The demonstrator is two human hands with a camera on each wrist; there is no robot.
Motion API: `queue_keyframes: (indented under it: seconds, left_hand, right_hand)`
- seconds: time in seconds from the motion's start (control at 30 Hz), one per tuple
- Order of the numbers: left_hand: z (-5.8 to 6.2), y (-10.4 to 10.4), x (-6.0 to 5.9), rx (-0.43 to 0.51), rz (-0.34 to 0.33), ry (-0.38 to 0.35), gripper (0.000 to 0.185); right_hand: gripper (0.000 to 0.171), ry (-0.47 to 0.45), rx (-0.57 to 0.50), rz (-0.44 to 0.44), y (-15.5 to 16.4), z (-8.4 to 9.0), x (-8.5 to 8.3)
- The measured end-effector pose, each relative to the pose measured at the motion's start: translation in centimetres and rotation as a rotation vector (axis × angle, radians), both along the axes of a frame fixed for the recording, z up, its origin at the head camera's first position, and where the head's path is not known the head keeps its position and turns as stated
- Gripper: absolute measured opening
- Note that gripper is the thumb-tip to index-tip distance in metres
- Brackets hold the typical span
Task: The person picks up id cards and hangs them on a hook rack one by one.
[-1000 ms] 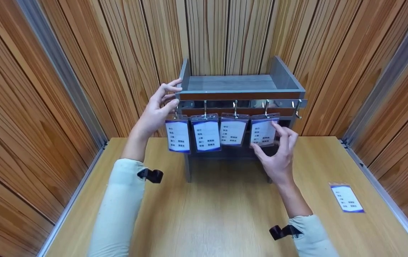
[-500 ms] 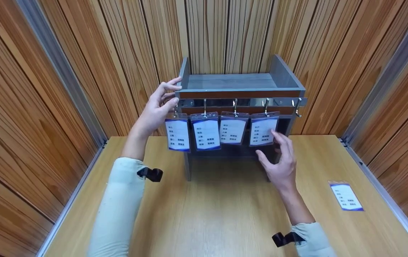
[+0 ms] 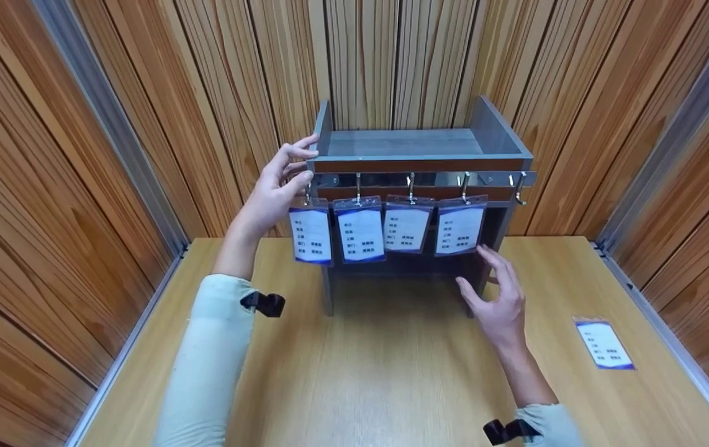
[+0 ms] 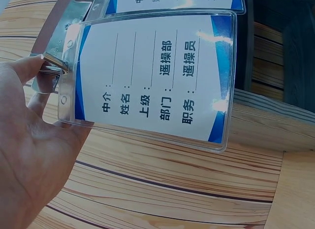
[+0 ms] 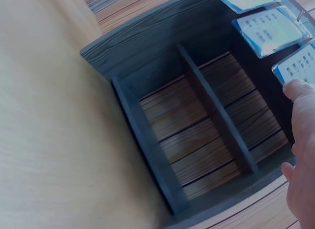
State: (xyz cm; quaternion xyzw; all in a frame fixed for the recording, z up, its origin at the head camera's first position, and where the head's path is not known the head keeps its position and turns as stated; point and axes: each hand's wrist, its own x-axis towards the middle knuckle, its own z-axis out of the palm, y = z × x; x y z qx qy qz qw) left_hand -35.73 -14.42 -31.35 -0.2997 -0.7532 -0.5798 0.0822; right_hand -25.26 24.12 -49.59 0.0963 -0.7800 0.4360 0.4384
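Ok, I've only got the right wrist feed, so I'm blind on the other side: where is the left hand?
Observer: The left hand touches the left front corner of the shelf, beside the leftmost badge.
Operator: How many badges hang there?
Observer: Four. The fifth hook, at the right end, is bare.
Operator: Any other badge around?
Observer: Yes, a loose badge lies flat on the table, to the right of the right hand, which holds nothing.

4 clear badge holders with blue-edged white cards are hanging upright, side by side, from the shelf's hooks.
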Motion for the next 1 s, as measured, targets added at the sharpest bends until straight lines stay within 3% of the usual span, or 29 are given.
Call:
queue_keyframes:
  seconds: [0.7,1.0]
  left_hand:
    - [-0.3,-0.2,0.4,0.008,0.004,-0.007,0.033]
    - [0.0,0.0,0.1,0.006,-0.009,-0.004,0.033]
  right_hand:
    - [0.059,-0.097,0.059,-0.039,3.8,-4.8,1.6]
    - [0.059,-0.117,0.071,-0.04,5.3,-6.0,2.1]
